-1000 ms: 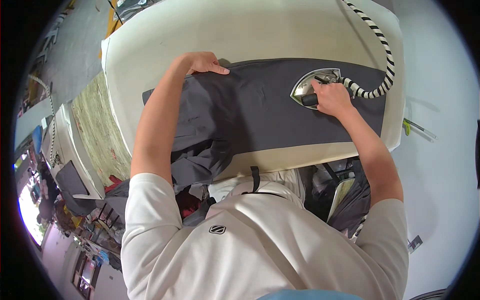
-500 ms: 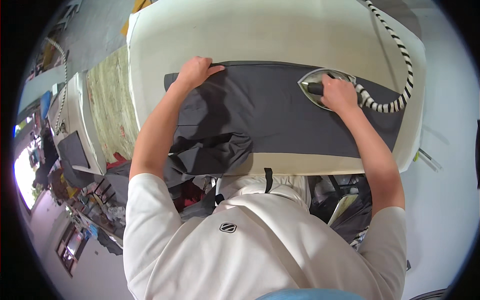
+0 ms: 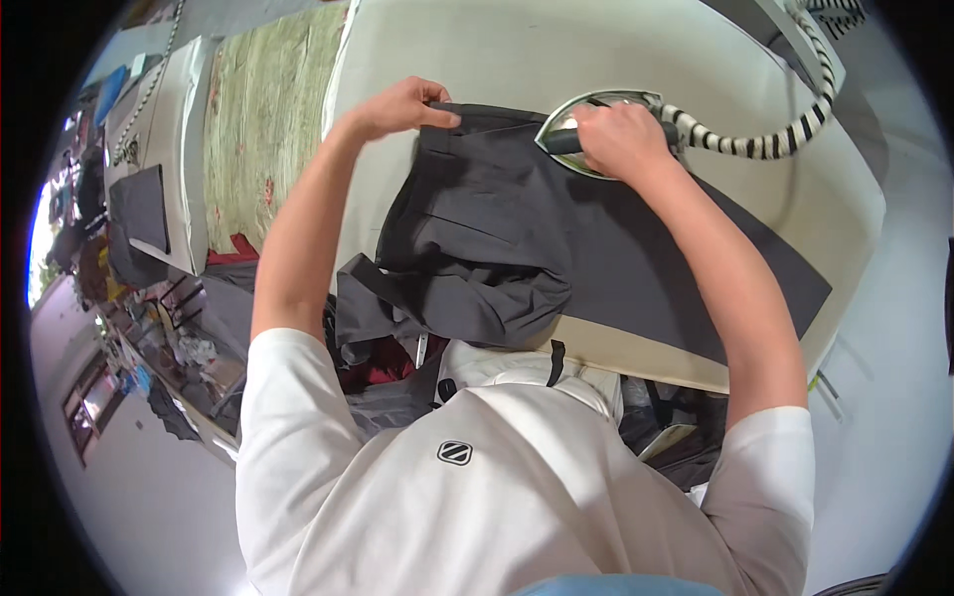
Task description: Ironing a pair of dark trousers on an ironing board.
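Observation:
A pair of dark grey trousers [image 3: 636,253] lies on the padded ironing board, its leg spread smooth to the right and its upper part bunched near my body. At the far left corner, by the waistband, my left hand [image 3: 407,107] pinches the cloth edge, thumb on top. My right hand [image 3: 628,139] is wrapped round the handle of a steam iron [image 3: 550,127]. The iron rests along the far edge of the trousers, its tip pointing left toward my left hand. A black-and-white striped hose [image 3: 745,146] runs from its back.
The pale ironing board [image 3: 636,45] extends beyond the trousers. To its left stand a greenish worn tabletop [image 3: 260,129] and another pale board with a folded dark cloth [image 3: 139,207]. Dark fabric [image 3: 393,402] hangs below the near edge. A grey housing [image 3: 765,35] sits far right.
The iron has slid left along the far edge, closer to my left hand. The trousers lie more slanted, with the waist end shifted right on the board. My view has turned somewhat.

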### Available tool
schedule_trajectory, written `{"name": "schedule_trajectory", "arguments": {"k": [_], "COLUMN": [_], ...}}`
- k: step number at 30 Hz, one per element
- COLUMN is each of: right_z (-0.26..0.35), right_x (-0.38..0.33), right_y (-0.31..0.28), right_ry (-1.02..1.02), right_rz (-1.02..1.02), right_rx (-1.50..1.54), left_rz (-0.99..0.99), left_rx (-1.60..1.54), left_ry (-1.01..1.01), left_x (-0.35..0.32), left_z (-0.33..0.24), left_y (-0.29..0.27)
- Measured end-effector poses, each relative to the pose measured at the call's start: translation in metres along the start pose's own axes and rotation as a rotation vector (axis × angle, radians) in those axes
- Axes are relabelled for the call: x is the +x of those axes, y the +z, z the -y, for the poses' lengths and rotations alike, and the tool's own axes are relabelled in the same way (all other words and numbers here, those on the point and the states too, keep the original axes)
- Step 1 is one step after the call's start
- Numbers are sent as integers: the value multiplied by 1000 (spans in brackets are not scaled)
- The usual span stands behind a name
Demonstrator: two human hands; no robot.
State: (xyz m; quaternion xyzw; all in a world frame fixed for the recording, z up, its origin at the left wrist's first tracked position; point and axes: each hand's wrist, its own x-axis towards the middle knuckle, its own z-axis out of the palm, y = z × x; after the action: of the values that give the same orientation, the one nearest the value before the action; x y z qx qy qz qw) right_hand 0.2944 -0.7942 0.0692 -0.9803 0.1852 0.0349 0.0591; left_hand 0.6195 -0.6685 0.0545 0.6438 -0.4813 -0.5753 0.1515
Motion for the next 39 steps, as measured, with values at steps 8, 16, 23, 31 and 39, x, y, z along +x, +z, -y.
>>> {"name": "schedule_trajectory", "arguments": {"k": [8,16,23,31,39], "right_z": [1,80,122,200,84], "right_x": [-6,50,125,46,-24], "right_y": [-20,-74,-100,-35,-25], "right_ry": [4,-54,-196,-24,569], "right_rz": [124,7,131,154,217], "right_rx": [-51,39,54,274,428], "left_rz": [-1040,-946,-689,-745,-713], "left_rx": [159,99,94,-204,-82], "left_ry": [-27,-115,-368,-527,-485], "left_x": [-1,-79,-127,-185,-69], "left_z": [24,-24,-24,83,94], "left_y": [118,160,170,146,99]}}
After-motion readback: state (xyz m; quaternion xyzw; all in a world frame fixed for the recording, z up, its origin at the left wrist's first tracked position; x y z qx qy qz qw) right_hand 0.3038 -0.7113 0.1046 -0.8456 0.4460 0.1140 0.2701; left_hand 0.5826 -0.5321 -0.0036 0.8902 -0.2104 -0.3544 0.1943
